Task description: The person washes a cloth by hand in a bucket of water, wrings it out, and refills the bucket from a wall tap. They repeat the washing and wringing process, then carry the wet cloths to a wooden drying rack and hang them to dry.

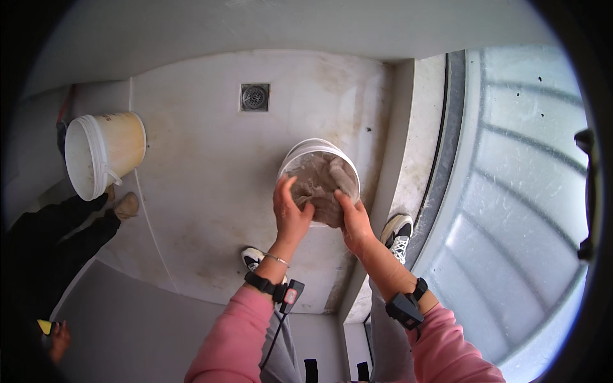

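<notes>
A white plastic bucket [320, 149] stands on the floor in front of me, with murky grey-brown water in it. Over its near side, a wet grey-brown cloth [326, 210] is bunched between my two hands. The right part of the cloth is in the grip of my right hand [355, 222], thumb on top. My left hand [291, 215] is at the bucket's left side, fingers curved and spread, its thumb against the cloth; whether it grips the cloth is hard to tell. Part of the cloth lies up along the bucket's right inner wall.
A square floor drain [255, 97] lies ahead. At the left, a second bucket [106, 153] stands near a co-worker's legs [72, 239]; that person's hand [59, 339] is by a yellow object. A raised ledge [397, 139] and a frosted glass panel [517, 191] run along the right.
</notes>
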A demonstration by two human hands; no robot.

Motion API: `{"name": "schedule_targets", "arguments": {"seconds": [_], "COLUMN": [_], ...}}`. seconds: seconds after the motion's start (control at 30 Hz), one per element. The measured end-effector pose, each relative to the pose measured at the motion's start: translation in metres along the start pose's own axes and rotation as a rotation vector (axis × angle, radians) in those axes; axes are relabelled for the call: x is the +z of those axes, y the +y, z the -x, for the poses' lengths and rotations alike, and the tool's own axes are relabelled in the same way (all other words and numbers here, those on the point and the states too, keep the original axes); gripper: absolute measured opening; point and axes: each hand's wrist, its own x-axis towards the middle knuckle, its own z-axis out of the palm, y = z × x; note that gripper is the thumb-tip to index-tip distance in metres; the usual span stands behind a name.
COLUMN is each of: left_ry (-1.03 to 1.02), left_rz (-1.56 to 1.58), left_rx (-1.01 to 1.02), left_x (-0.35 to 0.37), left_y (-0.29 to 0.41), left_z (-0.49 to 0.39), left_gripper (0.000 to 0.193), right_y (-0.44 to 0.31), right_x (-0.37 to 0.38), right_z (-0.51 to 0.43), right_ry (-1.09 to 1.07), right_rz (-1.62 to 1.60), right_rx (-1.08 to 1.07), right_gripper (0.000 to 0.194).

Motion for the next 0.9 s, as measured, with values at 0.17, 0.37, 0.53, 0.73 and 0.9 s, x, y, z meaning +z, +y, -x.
{"name": "schedule_targets", "arguments": {"seconds": [0.17,0.37,0.53,0.73,0.9], "left_ry": [-0.4,-0.102,-0.059,0.125,0.017], "left_rz": [0.063,0.027,0.41,0.097,-0.124], "left_rx": [-0.01,0.288,0.039,-0.38,-0.574], "left_x": [0.0,-0.008,0.011,0.039,0.071], "left_y": [0.031,0.055,0.072,-0.009,-0.051], "left_z": [0.003,0.019,0.052,-0.015,-0.024], "left_gripper": [0.091,0.031,0.036,0.054,0.071], "right_y": [0.006,0.008,0.021,0.01,0.004], "right_x": [-0.011,-0.016,0.001,-0.006,-0.016], "right_z": [0.007,-0.041,-0.05,-0.031,-0.043], "right_ry": [-0.103,-0.224,-0.056,0.117,0.045], "right_rz": [0.441,-0.366,-0.153,-0.036,0.022], "right_rx": [-0.103,0.29,0.111,0.086,0.005], "right_gripper": [0.055,0.079,0.057,0.041,0.071]}}
